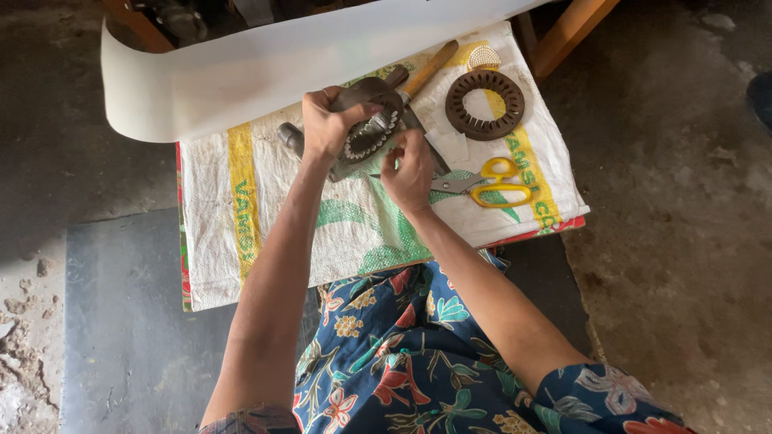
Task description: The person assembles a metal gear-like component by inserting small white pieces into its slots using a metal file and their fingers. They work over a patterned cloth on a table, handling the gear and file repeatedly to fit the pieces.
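We see left hand (324,122) clamped on the slotted metal ring (368,133), upper centre | right hand (408,170) just lower right, fingers pinched together at its rim | yellow scissors (492,183) further right

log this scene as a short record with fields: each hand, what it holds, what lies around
left hand: grip closed around a dark slotted metal ring, held up off the surface
right hand: fingers at the lower edge of that ring
surface: white woven sack with yellow stripes
nearby: second rusty slotted ring, lying flat; yellow-handled scissors; wooden-handled tool
above: curved sheet of white paper
lap: floral cloth
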